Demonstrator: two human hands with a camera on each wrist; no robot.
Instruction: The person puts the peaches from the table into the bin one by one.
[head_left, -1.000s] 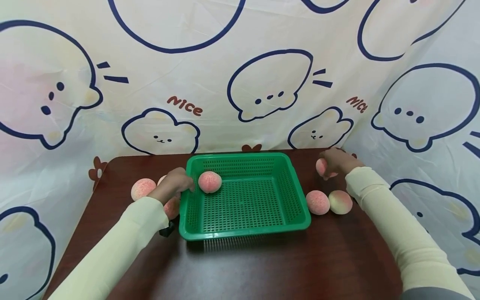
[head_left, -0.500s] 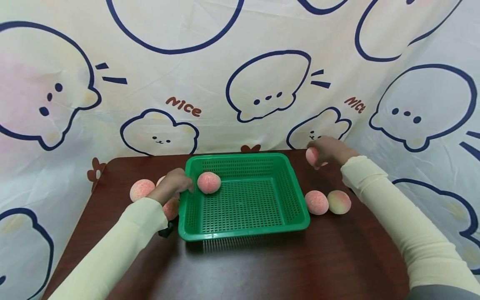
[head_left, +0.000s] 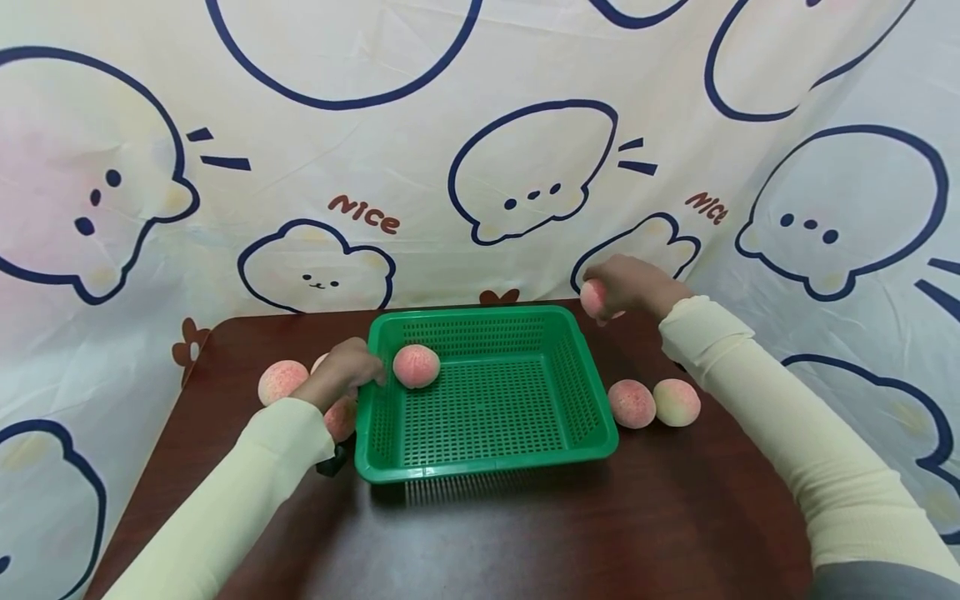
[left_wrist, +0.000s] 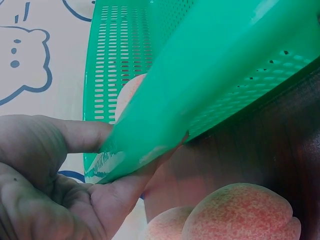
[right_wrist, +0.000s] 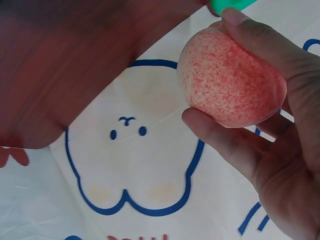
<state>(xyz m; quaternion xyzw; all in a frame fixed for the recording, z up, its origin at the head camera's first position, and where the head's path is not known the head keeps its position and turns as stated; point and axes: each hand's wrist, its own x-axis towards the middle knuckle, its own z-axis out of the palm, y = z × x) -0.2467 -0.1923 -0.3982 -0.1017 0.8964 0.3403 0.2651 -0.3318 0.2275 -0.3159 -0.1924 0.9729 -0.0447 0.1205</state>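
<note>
A green plastic basket [head_left: 480, 467] stands on the dark wooden table, with one pink peach [head_left: 416, 367] inside near its left wall. My left hand [head_left: 347, 371] grips the basket's left rim, its thumb on the inner side and fingers outside in the left wrist view [left_wrist: 65, 175]. Past the basket's back right corner, my right hand [head_left: 632, 283] holds another peach [right_wrist: 232, 75] above the table's far edge, thumb on one side and fingers curled round the other. The peach is speckled pink and partly covered by the fingers in the head view.
Right of the basket lie a pink peach [head_left: 632, 404] and a paler peach [head_left: 677, 402], side by side. Several peaches are on the left, one [head_left: 282, 382] in full view and others partly behind my left hand. A patterned cloth [head_left: 420, 167] hangs behind the table [head_left: 480, 542].
My right hand has lifted the peach from the table's back right and carried it up and left toward the basket. The left hand stays on the rim.
</note>
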